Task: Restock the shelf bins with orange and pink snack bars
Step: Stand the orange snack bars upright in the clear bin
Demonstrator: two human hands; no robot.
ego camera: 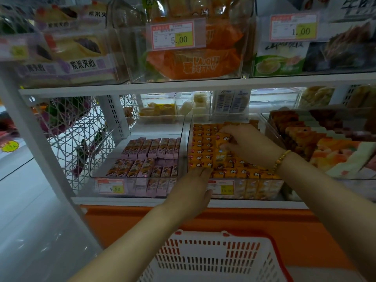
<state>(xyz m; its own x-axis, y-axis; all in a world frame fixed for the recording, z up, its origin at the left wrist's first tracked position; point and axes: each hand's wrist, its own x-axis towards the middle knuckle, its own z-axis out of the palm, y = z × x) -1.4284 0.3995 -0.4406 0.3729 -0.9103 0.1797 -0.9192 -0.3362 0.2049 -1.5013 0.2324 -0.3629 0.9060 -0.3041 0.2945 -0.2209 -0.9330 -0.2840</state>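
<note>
A person restocks a store shelf (142, 201). At centre right of the frame, the right hand (244, 143) curls its fingers and thumb around a small cluster of orange snack bars (201, 151) in the middle of the clear orange bin (188, 139). The left hand (191, 188), at lower centre, lies flat and open over the bin's front edge, fingers straight on the front row.

The bin looks nearly full, with bars standing in tight rows on its left side and looser, tilted ones to the right. Setting this cluster well probably means lowering it upright into the gap beside the neat rows, labels facing the same way, while the flat hand braces the front row so that it does not topple forward. Pushing down too hard could crush wrappers or knock neighbouring bars askew.

Just left of centre, the pink snack bars (150, 148) stand in two rows in the adjoining pink bin (97, 159), with bare floor showing behind them. A white basket (201, 234) with red trim sits at the bottom of the frame; whether it holds more stock cannot be told.
</note>
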